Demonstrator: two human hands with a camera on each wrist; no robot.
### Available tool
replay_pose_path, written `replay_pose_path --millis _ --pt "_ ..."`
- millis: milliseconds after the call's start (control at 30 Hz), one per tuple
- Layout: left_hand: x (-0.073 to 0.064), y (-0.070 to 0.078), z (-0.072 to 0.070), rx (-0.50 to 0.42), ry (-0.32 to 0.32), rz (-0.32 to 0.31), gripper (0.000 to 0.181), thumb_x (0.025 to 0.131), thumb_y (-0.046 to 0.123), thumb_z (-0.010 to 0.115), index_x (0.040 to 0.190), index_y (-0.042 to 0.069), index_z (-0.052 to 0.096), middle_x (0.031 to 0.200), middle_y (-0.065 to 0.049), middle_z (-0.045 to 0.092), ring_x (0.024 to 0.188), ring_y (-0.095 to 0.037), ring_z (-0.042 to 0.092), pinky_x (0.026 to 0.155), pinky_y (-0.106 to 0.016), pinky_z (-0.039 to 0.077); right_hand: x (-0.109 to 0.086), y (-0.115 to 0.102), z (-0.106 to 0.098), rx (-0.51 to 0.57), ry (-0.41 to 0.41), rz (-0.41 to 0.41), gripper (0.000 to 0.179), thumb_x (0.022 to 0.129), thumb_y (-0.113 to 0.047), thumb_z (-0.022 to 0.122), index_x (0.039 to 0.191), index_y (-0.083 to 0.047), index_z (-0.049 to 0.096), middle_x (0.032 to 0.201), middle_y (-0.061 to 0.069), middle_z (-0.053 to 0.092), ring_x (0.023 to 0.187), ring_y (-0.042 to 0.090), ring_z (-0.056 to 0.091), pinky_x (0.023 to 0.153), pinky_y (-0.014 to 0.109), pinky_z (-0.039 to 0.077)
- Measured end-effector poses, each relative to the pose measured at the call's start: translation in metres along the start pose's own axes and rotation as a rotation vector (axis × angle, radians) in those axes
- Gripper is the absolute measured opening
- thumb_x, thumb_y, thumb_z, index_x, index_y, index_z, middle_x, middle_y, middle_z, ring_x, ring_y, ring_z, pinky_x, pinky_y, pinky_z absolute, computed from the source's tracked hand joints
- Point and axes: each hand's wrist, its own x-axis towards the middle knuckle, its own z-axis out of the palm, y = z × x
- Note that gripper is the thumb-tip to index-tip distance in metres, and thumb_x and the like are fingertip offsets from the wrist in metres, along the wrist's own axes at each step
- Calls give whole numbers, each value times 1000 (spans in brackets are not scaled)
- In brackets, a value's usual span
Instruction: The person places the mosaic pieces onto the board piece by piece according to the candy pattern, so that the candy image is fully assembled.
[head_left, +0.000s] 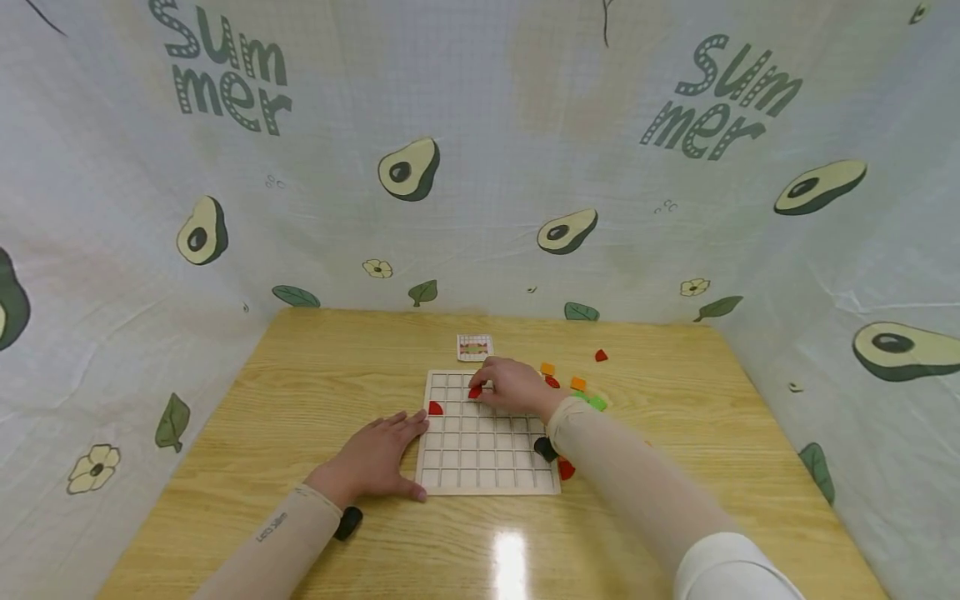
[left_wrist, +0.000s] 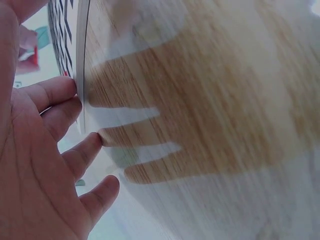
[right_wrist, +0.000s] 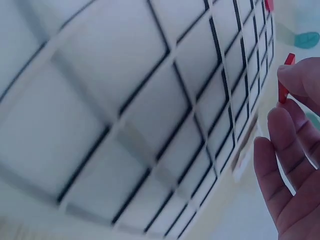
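Note:
A pale wooden board (head_left: pixel 480 479) with a grid of square cells lies on the table. Along its left edge my left hand (head_left: pixel 375 460) rests with fingers spread, and in the left wrist view its fingertips (left_wrist: pixel 64 87) touch the board's side. Over the upper part of the grid, my right hand (head_left: pixel 517 387) pinches a small flat red piece (right_wrist: pixel 287 80) between thumb and fingers. A red quarter-round piece (head_left: pixel 435 408) sits in a cell at the grid's left side. Behind the board lies a small card (head_left: pixel 475 347) printed with a coloured pattern.
Right of the board, partly behind the right arm, lie loose orange pieces (head_left: pixel 578 383), green pieces (head_left: pixel 596 403) and red pieces (head_left: pixel 566 470). One red piece (head_left: pixel 602 355) lies farther back. A printed cloth (head_left: pixel 480 250) hangs behind the wooden table (head_left: pixel 337 358) and at its sides.

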Motion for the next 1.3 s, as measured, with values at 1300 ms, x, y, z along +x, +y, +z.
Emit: replay_pose_path --millis 1300 --pt "-1 -2 4 -5 13 5 111 68 75 74 153 10 42 160 -4 33 144 -34 30 113 -55 28 18 -29 25 -75 -79 -30 22 94 -28 69 115 -26 75 110 -9 63 92 8 61 78 30 52"
